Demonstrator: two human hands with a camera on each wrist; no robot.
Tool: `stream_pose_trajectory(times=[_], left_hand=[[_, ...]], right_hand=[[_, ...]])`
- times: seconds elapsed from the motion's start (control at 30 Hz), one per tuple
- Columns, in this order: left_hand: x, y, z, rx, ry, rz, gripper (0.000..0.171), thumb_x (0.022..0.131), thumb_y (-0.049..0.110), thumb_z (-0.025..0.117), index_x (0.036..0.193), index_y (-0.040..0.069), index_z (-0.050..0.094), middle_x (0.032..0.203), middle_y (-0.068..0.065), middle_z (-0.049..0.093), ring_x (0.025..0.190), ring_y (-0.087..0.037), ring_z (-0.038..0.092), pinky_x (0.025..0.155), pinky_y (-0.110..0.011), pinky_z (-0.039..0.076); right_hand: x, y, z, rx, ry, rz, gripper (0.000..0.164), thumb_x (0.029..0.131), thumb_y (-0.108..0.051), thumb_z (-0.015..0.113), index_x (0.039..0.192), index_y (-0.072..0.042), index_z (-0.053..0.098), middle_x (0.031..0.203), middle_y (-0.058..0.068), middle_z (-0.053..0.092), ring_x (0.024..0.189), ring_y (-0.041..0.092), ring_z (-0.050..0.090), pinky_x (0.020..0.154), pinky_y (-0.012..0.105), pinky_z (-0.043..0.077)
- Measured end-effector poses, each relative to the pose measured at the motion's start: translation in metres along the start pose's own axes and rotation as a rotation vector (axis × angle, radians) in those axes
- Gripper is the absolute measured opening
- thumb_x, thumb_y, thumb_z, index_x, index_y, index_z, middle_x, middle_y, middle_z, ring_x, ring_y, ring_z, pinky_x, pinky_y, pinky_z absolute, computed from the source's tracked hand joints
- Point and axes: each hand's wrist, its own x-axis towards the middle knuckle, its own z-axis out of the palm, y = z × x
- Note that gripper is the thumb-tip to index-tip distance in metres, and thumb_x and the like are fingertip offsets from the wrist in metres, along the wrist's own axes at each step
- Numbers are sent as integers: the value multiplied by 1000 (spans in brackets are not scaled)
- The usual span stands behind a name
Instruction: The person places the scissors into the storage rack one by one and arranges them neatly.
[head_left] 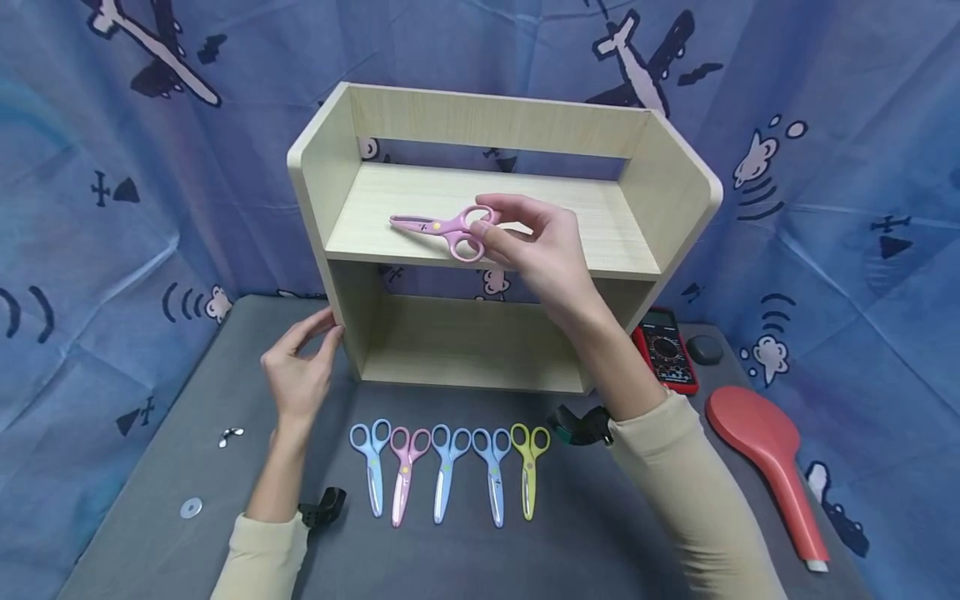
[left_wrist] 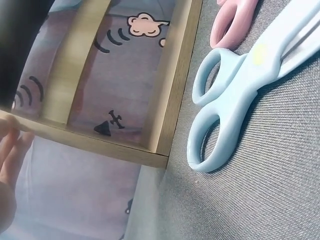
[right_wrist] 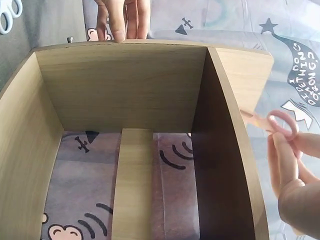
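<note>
My right hand pinches a pair of pink scissors by its handle loops, the blades pointing left. In the head view the scissors overlap the upper shelf of a pale wooden bookshelf. The right wrist view shows these scissors beside the shelf's edge. My left hand touches the bookshelf's left side panel with fingertips and thumb, low near the table. In front of the bookshelf lies a row of scissors: blue scissors, pink scissors, two more blue ones, and yellow scissors at the right end.
A red multimeter and a dark mouse lie right of the bookshelf. Nearer stands out a red paddle-shaped object with a handle. A metal washer and a small shiny metal piece lie on the grey table at left.
</note>
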Motion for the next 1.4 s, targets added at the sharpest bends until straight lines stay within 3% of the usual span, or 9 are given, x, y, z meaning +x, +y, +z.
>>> stream_pose_trajectory(times=[0.23,0.4,0.67,1.03,1.2,1.4], left_hand=[[0,1,-1,-1,-3,-2,26,90,-7,83,116,-3,82,107,-28,82,96,8,76,77,-5,60],[0,0,-1,43,-6,15,27,90,-6,84,117,-2,82,107,-26,82,96,9,74,77,-3,58],[-1,-2,0,35,0,20,27,89,-7,85,116,-3,83,107,-26,82,96,9,74,77,-3,58],[-1,-1,0,47,-4,25,28,90,-6,84,117,-2,82,108,-25,82,97,9,74,78,-3,57],[-1,0,0,40,-4,19,27,90,-6,84,117,-2,82,108,-25,82,97,9,74,78,-3,58],[-1,0,0,43,-1,16,27,90,-6,84,117,-2,82,108,-25,82,97,10,74,78,-3,58]], right_hand=[[22,-8,19,-53,10,12,36,97,-5,78,133,0,74,105,8,69,91,12,78,87,27,69],[33,-10,25,-164,8,21,37,97,-9,81,132,-3,75,102,9,71,88,12,76,83,24,68],[46,-11,29,-341,-93,68,38,96,-19,85,132,-10,77,101,7,77,102,15,66,75,20,50],[53,-8,42,-308,-160,133,38,96,-14,83,132,-5,76,100,8,74,88,12,66,69,17,58],[56,-8,50,-330,-194,105,40,94,-18,86,130,-3,76,97,11,77,75,9,68,64,18,59],[58,-9,60,-273,-235,121,39,93,-15,88,124,4,75,91,15,78,67,9,74,70,29,69]])
